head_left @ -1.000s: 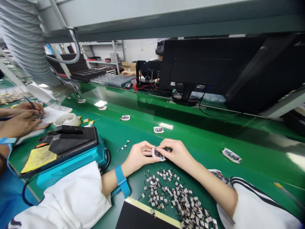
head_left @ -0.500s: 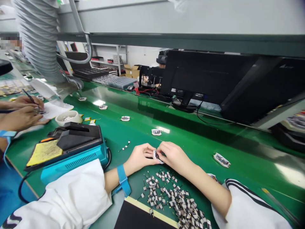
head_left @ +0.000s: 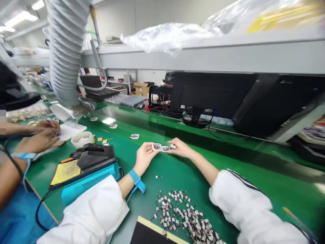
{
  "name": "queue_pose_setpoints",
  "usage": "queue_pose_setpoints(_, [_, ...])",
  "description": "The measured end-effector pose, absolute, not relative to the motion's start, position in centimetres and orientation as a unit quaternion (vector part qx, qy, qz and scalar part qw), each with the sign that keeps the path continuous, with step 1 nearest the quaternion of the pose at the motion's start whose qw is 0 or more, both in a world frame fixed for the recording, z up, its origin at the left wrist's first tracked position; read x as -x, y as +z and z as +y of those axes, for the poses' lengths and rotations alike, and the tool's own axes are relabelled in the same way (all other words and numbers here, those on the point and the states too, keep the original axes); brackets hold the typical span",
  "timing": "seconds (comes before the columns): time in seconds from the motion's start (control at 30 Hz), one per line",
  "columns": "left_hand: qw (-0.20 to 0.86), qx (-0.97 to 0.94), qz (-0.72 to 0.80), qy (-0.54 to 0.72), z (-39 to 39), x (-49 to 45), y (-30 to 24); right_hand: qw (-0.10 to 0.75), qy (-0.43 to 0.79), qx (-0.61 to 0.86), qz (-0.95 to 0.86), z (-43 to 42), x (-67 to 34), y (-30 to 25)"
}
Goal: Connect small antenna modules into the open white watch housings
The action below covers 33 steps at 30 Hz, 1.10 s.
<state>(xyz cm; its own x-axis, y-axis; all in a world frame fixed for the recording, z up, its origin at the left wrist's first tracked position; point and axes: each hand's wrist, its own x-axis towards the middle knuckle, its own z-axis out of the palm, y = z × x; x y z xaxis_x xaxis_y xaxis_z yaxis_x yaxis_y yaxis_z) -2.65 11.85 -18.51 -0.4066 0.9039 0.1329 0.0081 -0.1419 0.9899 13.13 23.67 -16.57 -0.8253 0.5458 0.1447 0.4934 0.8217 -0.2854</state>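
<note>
My left hand [head_left: 144, 156] pinches a small white-cased circuit board [head_left: 156, 146] between thumb and fingers above the green bench. Right up against it is a second white-cased circuit board [head_left: 165, 149], and the thumb and fingers of my right hand [head_left: 180, 148] close on its right end. A pale bit shows between those right fingers, too small to name. Below my hands lies a heap of small silver parts with short dark leads [head_left: 195, 220]. One single part of that kind [head_left: 157, 177] sits apart, nearer my left wrist.
A teal soldering-station base with a yellow sponge [head_left: 66, 172] stands left, before a white bowl [head_left: 82, 139]. A co-worker's hands [head_left: 45, 135] work at far left. Another cased board [head_left: 134, 137] lies farther back. Monitors [head_left: 213, 98] line the rear, and a ribbed duct [head_left: 67, 51] hangs at left.
My hands have moved forward, away from the heap, and apart. The left carries its board; the right has gone to the board that lay farther back. The head view has tilted up.
</note>
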Motion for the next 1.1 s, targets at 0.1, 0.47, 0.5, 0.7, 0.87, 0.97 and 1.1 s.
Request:
queue_pose_setpoints(0.1, [0.312,-0.395,0.602,0.62,15.0,4.2,-18.7,0.089,0.145,0.29,-0.942,25.4,-12.1,-18.4])
queue_pose_setpoints(0.47, [0.602,-0.473,0.47,0.439,12.8,0.3,-17.0,0.091,0.211,0.21,-0.95,19.6,-19.4,-14.3])
queue_pose_setpoints(0.5, [0.649,-0.476,0.442,0.397,11.7,-0.2,-16.9,0.083,0.228,0.188,-0.952,18.4,-20.1,-14.0])
queue_pose_setpoints(0.7, [0.76,-0.436,0.366,0.314,8.7,-1.7,-18.2,0.05,0.254,0.126,-0.958,14.9,-21.4,-13.6])
queue_pose_setpoints(0.87, [0.716,-0.428,0.364,0.413,9.0,-2.1,-19.1,0.153,0.258,0.184,-0.936,14.7,-20.6,-14.5])
queue_pose_setpoints(0.97, [0.645,-0.442,0.373,0.499,9.0,-2.3,-19.0,0.248,0.235,0.239,-0.909,14.3,-19.9,-15.3])
queue_pose_setpoints(1.1, [0.575,-0.459,0.407,0.541,8.7,-2.6,-18.9,0.272,0.096,0.224,-0.931,13.4,-19.2,-16.5])
